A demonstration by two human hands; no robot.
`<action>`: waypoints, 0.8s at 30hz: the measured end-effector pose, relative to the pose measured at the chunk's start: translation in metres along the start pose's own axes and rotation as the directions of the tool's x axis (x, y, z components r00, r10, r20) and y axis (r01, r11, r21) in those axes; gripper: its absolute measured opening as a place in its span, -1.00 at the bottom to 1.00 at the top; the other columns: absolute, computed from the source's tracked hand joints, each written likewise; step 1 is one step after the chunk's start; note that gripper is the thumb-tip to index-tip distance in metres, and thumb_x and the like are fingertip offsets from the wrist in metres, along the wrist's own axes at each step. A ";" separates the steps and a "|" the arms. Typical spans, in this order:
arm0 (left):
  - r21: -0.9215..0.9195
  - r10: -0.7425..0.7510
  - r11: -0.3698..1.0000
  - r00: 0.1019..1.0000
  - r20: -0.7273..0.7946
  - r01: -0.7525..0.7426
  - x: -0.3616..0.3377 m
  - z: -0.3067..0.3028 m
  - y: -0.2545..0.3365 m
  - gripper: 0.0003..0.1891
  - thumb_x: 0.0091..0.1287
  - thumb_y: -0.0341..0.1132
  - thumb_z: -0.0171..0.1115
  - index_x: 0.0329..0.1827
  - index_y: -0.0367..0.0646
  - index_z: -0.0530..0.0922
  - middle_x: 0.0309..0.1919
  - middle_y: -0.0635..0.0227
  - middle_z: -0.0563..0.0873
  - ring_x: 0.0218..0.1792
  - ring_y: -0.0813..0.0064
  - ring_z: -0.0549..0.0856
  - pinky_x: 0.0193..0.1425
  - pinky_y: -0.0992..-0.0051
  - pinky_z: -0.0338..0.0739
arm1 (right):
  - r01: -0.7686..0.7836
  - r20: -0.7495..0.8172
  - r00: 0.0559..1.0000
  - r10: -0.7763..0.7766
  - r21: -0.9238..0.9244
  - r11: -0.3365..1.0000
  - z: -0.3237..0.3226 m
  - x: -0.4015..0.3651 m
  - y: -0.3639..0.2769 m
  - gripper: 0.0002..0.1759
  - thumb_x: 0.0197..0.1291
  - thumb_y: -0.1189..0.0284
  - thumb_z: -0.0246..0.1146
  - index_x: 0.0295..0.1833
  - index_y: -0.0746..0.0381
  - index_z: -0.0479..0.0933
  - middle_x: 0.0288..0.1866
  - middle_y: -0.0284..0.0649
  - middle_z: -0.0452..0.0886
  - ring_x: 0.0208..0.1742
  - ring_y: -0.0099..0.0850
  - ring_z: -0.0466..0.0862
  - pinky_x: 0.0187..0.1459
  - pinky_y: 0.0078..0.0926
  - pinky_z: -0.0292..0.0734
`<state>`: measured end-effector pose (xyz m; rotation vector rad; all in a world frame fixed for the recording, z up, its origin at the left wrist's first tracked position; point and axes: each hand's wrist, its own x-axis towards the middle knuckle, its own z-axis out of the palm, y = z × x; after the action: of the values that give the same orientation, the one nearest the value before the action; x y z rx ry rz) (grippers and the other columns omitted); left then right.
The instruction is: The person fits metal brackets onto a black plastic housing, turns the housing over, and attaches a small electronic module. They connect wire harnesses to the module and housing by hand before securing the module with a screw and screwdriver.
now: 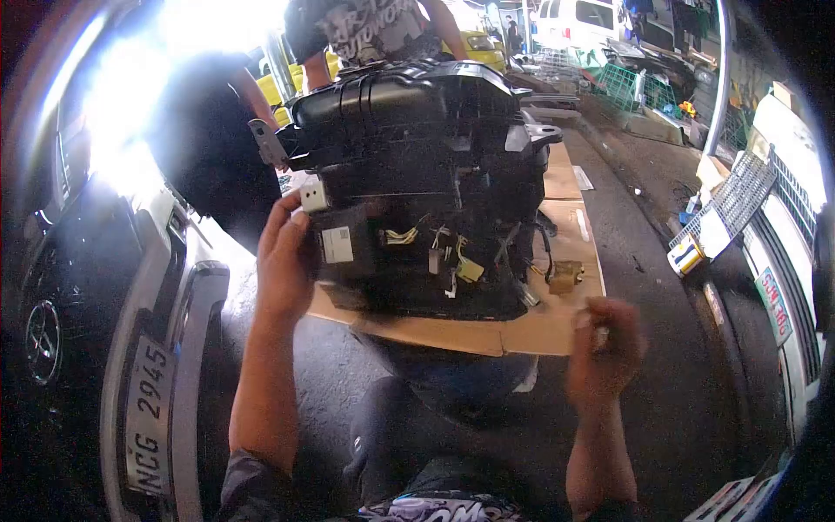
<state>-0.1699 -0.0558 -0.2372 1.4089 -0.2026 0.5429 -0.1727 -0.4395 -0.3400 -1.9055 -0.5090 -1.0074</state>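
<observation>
A large black plastic car unit (417, 122), apparently a heater housing, sits in front of me. Against its near left side is a black box-shaped module (361, 270) with a white label (337, 244) and a pale metal bracket (314, 197). My left hand (285, 248) grips the module's left edge, fingers just below the bracket. Wires with a yellow-green connector (470, 271) and white plugs hang from the unit's near face. Off to the right, my right hand (606, 348) is closed, slightly blurred, near the cardboard's edge; what its fingers hold is too small to make out.
Flattened cardboard (452, 335) lies under the unit, with a brownish connector (565, 277) at its right. Two people stand beyond, one in a printed shirt (370, 30). A car bumper (161, 374) is close on the left; a metal grille panel (739, 196) and another bumper flank the right.
</observation>
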 end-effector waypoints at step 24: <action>-0.747 -0.176 0.548 0.925 0.337 0.377 -0.063 0.013 -0.028 -0.51 0.71 0.01 0.02 0.39 -0.22 0.56 0.15 0.02 0.79 0.13 0.12 0.82 0.32 0.07 0.73 | 0.286 0.169 0.953 -0.249 -0.245 0.926 0.069 0.049 -0.070 -0.39 0.02 0.22 0.53 0.20 0.22 0.64 0.32 -0.03 0.54 0.51 0.11 0.38 0.54 0.31 0.16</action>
<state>-0.2086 -0.0847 -0.2873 0.5591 -0.3464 -0.0253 -0.1606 -0.3465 -0.2821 -2.1977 -0.7618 -1.1759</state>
